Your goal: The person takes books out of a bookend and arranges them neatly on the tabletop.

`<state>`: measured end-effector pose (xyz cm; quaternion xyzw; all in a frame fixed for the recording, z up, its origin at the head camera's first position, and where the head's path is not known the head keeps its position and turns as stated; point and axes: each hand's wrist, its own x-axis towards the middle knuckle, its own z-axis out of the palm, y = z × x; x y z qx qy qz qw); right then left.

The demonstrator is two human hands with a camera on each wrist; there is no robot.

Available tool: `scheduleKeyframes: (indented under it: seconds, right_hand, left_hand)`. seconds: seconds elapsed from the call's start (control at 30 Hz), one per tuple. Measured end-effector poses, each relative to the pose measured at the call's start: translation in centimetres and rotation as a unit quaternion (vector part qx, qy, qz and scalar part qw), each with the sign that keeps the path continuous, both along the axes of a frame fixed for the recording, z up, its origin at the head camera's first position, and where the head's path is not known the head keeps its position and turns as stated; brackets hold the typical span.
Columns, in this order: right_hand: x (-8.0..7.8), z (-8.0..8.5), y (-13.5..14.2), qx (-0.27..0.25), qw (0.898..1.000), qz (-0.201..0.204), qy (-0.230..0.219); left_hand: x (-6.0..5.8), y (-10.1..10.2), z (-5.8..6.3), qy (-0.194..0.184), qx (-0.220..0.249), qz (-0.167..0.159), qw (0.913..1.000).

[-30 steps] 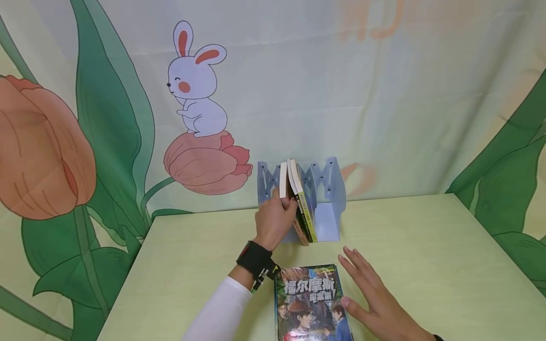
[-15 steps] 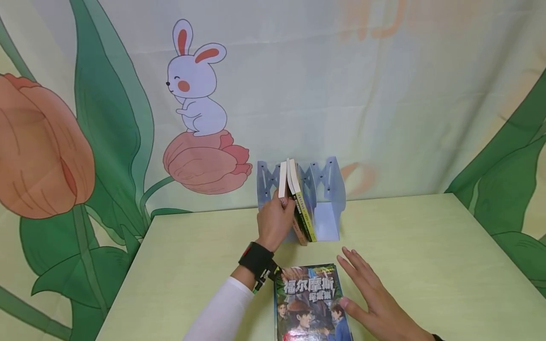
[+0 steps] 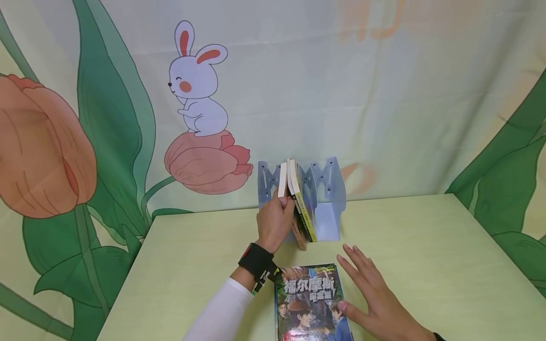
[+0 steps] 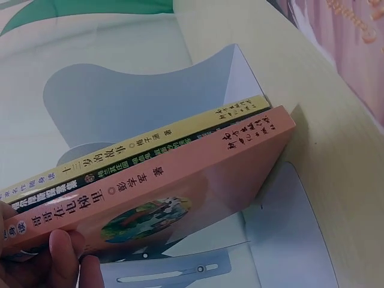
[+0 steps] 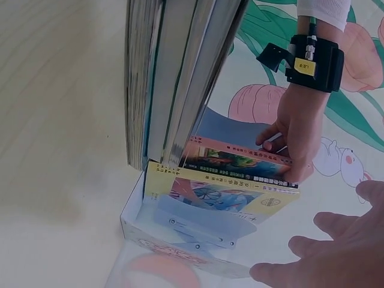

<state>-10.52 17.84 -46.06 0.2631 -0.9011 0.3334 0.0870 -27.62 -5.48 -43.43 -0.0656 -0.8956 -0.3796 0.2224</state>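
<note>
My left hand [image 3: 275, 223] pinches the upper part of a pink paperback book [image 4: 204, 180] with its thumb and fingers. This book leans in a blue bookend rack [image 3: 327, 221], its bottom corner jutting out a little in front. Against it lean a dark thin book [image 4: 150, 163] and a yellow-spined book [image 5: 222, 191]. Nearer me, a stack of books lies flat, topped by a comic-style cover [image 3: 309, 303] with large Chinese characters. Just right of that stack hovers my right hand [image 3: 377, 298], fingers spread and holding nothing; its thumb overlaps the cover's edge in the head view.
The rack stands at the back of a pale yellow-green table [image 3: 426, 255], close to a printed fabric backdrop [image 3: 405, 118] with a rabbit and tulips. In the right wrist view the stacked books [image 5: 171, 78] show their thick page edges.
The pink book's lower end has slid slightly forward, out from beside the other books, with the left hand gripping it. The right hand has barely moved.
</note>
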Motion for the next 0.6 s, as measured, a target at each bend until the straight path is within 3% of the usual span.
scheduleKeyframes:
  seconds: [0.6]
  right_hand:
    - [0.1, 0.1, -0.1, 0.007, 1.0, 0.002, 0.012]
  left_hand:
    - [0.7, -0.3, 1.3, 0.038, 0.012, 0.003, 0.9992]
